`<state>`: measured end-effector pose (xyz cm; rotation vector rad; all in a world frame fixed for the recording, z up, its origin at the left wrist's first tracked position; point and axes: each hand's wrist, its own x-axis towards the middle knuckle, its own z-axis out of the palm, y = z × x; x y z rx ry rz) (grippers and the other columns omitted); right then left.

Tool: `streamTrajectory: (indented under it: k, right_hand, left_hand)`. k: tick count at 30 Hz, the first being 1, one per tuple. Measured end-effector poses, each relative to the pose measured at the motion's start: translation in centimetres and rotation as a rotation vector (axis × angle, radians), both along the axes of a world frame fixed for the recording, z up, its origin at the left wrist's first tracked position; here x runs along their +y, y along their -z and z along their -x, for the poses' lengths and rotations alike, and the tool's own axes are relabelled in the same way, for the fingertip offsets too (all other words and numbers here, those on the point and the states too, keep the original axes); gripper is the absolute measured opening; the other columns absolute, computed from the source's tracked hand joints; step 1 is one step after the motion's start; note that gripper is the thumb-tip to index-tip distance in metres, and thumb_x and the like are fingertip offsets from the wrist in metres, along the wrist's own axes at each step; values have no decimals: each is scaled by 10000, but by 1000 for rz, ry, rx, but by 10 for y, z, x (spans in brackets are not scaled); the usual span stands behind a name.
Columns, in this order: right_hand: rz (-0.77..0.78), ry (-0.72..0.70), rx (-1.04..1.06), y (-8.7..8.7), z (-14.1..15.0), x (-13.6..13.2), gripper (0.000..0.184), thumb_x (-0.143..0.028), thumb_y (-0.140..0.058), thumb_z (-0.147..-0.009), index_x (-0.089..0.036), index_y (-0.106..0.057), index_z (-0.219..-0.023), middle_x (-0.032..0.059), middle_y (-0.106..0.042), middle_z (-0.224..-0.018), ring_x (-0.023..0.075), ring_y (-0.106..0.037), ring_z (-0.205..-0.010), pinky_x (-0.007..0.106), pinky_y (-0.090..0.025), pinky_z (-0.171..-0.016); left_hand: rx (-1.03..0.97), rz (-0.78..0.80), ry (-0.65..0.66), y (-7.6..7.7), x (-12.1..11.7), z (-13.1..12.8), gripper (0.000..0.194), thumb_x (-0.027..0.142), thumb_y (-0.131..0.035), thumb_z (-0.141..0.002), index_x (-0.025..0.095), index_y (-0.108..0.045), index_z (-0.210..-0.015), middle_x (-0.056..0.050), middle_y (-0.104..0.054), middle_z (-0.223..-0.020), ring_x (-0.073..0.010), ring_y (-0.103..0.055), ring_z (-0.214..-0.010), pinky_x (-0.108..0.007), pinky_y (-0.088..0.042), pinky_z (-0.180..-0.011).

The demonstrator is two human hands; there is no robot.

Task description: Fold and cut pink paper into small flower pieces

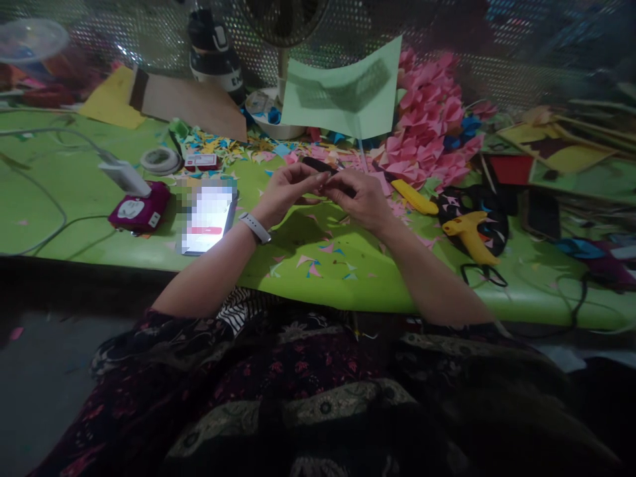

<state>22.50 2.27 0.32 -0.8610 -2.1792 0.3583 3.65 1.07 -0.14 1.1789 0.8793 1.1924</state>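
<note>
My left hand (289,190), with a pale watch band at its wrist, meets my right hand (358,197) above the green tabletop. Both sets of fingers are pinched together at the tips. Whatever is between them is too small and hidden to name. Just behind the fingertips shows a dark elongated object (317,163); whether the fingers touch it I cannot tell. A yellow-handled cutter (415,197) lies right of my right hand. Small pink and blue paper scraps (318,262) are scattered below the hands.
A lit phone (207,217) and a purple power adapter (139,207) lie left. Behind stand a heap of folded pink paper pieces (427,112), a light green sheet (342,99), and a dark bottle (213,56). At right rests a yellow glue gun (472,235) with cords nearby.
</note>
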Motion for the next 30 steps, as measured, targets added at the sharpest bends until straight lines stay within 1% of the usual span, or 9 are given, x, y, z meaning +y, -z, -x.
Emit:
streamTrajectory:
  k: [4, 8, 13, 16, 18, 22, 30]
  right_hand:
    - [3, 5, -18, 1, 0, 0, 326, -541, -598, -928, -230, -679, -875, 46, -687, -844, 203, -614, -788, 377, -500, -762]
    - [38, -6, 36, -1, 1, 0, 381, -588, -605, -907, -219, -663, -833, 33, -665, -807, 184, -588, -763, 352, -480, -747]
    - [170, -25, 136, -3, 1, -1, 402, -611, -646, -869, -212, -673, -830, 14, -659, -781, 159, -576, -729, 313, -466, -698]
    - [264, -55, 195, -2, 2, -2, 371, -589, -663, -864, -219, -677, -847, 14, -675, -805, 166, -601, -750, 317, -480, -698]
    - [299, -67, 222, -2, 2, -2, 344, -565, -677, -862, -221, -678, -847, 14, -678, -812, 171, -610, -760, 327, -491, -711]
    - [307, -67, 239, -2, 3, -1, 328, -548, -707, -842, -221, -679, -830, 8, -667, -799, 163, -600, -745, 327, -496, -724]
    - [332, -49, 261, 1, 3, 1, 395, -618, -690, -828, -224, -661, -813, -5, -638, -749, 148, -578, -709, 297, -479, -669]
  left_hand:
    - [-10, 11, 6, 1, 1, 0, 269, 303, -847, -739, 155, -640, -827, 2, -691, -771, -108, -692, -720, -211, -579, -671]
    - [-58, 33, 10, 1, 0, -1, 279, 294, -859, -725, 144, -645, -824, 2, -695, -797, -87, -677, -707, -214, -572, -699]
    - [-130, 62, 25, 2, -1, -3, 308, 336, -867, -716, 143, -649, -819, 13, -682, -764, -72, -659, -680, -221, -566, -721]
    - [-139, 75, 17, 2, -1, -3, 316, 333, -874, -707, 145, -639, -806, 19, -679, -745, -69, -655, -666, -222, -561, -726]
    - [-136, 86, 13, 2, 0, -3, 306, 318, -871, -713, 147, -633, -798, 22, -677, -736, -67, -651, -652, -227, -561, -728]
    - [-135, 83, 12, 1, 0, -3, 281, 300, -858, -733, 147, -631, -796, 25, -671, -727, -68, -651, -646, -240, -568, -740]
    - [-93, 46, -4, 1, 0, -3, 247, 302, -821, -782, 152, -626, -797, 18, -668, -751, -76, -674, -673, -242, -580, -747]
